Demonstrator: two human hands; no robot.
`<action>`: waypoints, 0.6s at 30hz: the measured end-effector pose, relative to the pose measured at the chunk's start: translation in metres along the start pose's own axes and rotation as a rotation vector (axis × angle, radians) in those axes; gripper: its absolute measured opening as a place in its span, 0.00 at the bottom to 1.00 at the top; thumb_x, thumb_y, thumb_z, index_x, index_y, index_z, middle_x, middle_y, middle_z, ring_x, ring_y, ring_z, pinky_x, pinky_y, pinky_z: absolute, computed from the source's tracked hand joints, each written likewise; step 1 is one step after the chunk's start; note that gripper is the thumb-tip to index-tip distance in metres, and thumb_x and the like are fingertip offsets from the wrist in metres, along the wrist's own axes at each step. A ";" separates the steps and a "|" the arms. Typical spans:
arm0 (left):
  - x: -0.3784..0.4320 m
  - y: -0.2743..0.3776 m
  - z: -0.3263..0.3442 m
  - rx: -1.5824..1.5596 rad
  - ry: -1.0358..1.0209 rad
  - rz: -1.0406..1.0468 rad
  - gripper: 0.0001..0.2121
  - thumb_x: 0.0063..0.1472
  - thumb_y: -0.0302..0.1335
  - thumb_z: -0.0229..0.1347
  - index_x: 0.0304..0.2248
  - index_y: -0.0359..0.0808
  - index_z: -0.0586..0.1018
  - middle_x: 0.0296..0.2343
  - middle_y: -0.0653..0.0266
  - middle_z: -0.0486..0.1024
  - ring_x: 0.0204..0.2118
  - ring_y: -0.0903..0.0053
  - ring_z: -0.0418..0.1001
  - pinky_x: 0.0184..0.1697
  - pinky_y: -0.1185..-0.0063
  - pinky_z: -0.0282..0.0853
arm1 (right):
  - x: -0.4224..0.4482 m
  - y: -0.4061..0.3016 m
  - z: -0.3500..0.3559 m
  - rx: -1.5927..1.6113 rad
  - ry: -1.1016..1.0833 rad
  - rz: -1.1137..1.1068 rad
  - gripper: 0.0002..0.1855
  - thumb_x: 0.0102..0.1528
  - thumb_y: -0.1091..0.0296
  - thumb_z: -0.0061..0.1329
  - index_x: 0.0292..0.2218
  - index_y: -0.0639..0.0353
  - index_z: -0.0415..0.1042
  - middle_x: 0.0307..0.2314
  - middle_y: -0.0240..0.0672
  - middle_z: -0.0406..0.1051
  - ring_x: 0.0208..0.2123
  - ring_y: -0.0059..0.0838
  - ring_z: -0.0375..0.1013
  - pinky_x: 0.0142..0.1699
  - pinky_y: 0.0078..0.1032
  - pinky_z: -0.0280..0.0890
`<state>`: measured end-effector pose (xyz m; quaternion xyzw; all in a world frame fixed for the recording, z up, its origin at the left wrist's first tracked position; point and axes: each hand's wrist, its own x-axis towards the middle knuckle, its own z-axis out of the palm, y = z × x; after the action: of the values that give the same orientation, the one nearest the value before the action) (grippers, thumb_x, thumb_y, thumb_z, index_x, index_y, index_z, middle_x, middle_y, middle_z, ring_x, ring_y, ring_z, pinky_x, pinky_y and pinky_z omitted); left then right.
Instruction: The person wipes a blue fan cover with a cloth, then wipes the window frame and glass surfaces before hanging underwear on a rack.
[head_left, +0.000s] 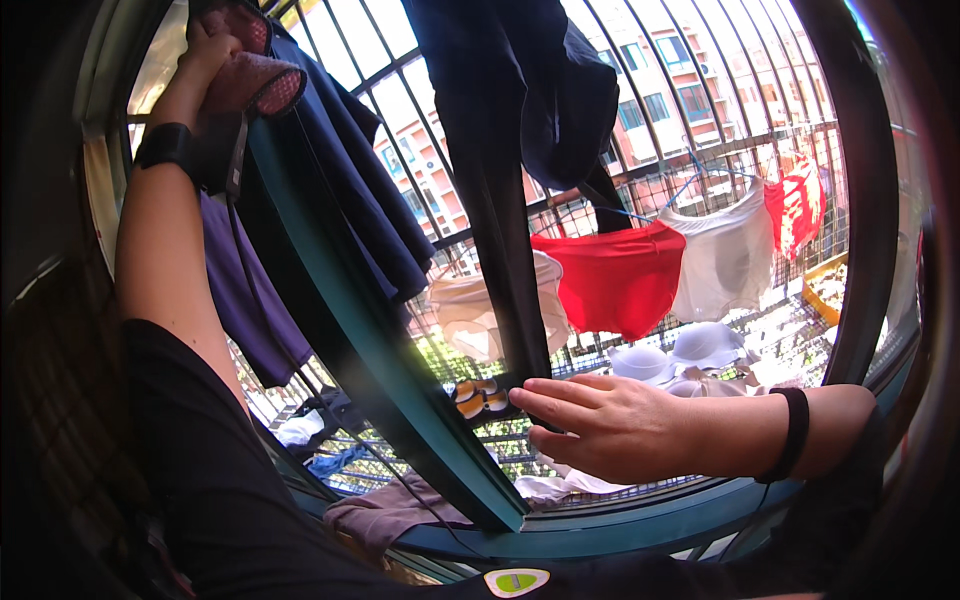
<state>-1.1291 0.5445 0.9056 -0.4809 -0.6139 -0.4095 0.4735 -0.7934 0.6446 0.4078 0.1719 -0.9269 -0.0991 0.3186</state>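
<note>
My left hand (208, 51), raised at the upper left, grips a dusty-pink textured cloth (259, 79) near the top of the green window frame (360, 360). A black band circles that wrist. My right hand (611, 427) is at the lower right of centre, palm down with fingers apart, holding nothing. Its fingertips are near the lower end of a long black hanging garment (510, 225); whether they touch cannot be told. Behind hang red briefs (615, 277), white briefs (720, 240) and beige briefs (465, 307). Dark blue clothing (337, 165) hangs beside the left arm.
Metal window bars (405, 127) and mesh stand outside. Pale bras (675, 356) lie on the outer rack, near a yellow tray (825, 289). A brownish-purple cloth (390, 510) drapes over the lower sill. A thin dark cable (300, 367) runs down from the left wrist. Purple fabric (251, 300) hangs at left.
</note>
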 end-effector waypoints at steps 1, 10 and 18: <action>-0.005 0.001 -0.005 -0.086 -0.066 -0.050 0.53 0.40 0.33 0.61 0.60 0.37 0.38 0.52 0.38 0.58 0.54 0.49 0.59 0.56 0.66 0.57 | 0.003 -0.003 0.003 -0.022 0.000 -0.006 0.14 0.51 0.71 0.47 0.39 0.69 0.68 0.49 0.57 0.59 0.55 0.47 0.58 0.51 0.33 0.62; -0.160 0.010 0.025 -0.084 0.099 0.096 0.48 0.43 0.30 0.59 0.60 0.34 0.41 0.50 0.39 0.60 0.53 0.52 0.60 0.55 0.69 0.58 | 0.003 -0.034 0.025 0.099 0.116 -0.054 0.11 0.50 0.69 0.47 0.34 0.66 0.69 0.46 0.50 0.62 0.50 0.41 0.63 0.47 0.30 0.65; -0.385 0.014 0.109 -0.345 0.187 0.156 0.44 0.46 0.26 0.57 0.59 0.31 0.45 0.49 0.40 0.62 0.53 0.54 0.61 0.54 0.72 0.59 | -0.002 -0.046 0.026 0.099 0.082 0.134 0.16 0.44 0.71 0.57 0.37 0.57 0.72 0.49 0.41 0.61 0.48 0.39 0.66 0.46 0.34 0.67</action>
<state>-1.1012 0.5735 0.5075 -0.5608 -0.4492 -0.5133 0.4693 -0.7958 0.6046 0.3731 0.1290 -0.9262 -0.0243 0.3533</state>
